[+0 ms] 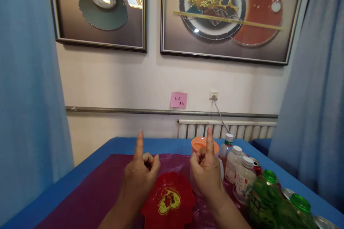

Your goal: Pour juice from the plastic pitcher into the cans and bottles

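Observation:
Both hands are raised above the table, each with the index finger pointing up and the other fingers curled in. My left hand [141, 170] is to the left of a red scalloped plate [185, 200] with a yellow and red print, and nothing shows in its fingers. On the plate's right side, my right hand [208, 168] is in front of an orange-rimmed container [197, 143] and partly hides it. No object is visible in this hand either. The plate lies on a purple sheet [94, 186] spread over the blue table cover [158, 145].
Along the right side stand clear bottles with white caps [243, 182], a red can [256, 166] and green bottles [264, 198]. A radiator [242, 134] and a plugged cable [221, 116] are behind the table. Blue curtains [29, 78] hang at both sides.

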Demonstrator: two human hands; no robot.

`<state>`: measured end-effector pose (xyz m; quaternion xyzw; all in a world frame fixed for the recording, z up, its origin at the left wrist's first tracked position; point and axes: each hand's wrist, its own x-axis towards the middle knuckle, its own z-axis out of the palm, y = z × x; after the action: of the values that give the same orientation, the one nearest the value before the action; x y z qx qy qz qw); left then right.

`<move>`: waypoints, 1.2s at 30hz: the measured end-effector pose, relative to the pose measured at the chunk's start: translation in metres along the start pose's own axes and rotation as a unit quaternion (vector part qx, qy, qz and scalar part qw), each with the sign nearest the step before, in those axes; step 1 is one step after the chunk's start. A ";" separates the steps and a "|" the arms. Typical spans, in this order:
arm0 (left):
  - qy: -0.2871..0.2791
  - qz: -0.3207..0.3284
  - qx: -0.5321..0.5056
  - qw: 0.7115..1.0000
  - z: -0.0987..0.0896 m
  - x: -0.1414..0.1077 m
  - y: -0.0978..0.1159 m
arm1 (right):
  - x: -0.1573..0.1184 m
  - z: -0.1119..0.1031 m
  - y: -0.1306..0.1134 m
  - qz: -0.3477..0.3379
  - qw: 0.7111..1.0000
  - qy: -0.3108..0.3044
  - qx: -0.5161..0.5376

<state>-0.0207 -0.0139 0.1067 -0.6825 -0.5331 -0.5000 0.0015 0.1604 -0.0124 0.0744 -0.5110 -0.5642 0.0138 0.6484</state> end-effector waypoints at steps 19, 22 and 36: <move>0.003 -0.014 0.004 1.000 -0.001 0.003 -0.002 | -0.005 0.007 0.001 0.004 0.999 -0.018 0.034; 0.014 0.001 -0.027 1.000 -0.002 0.003 -0.003 | -0.011 0.014 -0.004 -0.003 0.998 -0.034 0.054; -0.017 0.054 -0.064 0.996 -0.009 0.003 0.002 | -0.046 -0.026 0.039 0.005 0.994 0.106 -0.033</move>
<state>-0.0256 -0.0179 0.1148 -0.7176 -0.4621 -0.5205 -0.0240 0.1854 -0.0377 0.0190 -0.5335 -0.4899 -0.0553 0.6872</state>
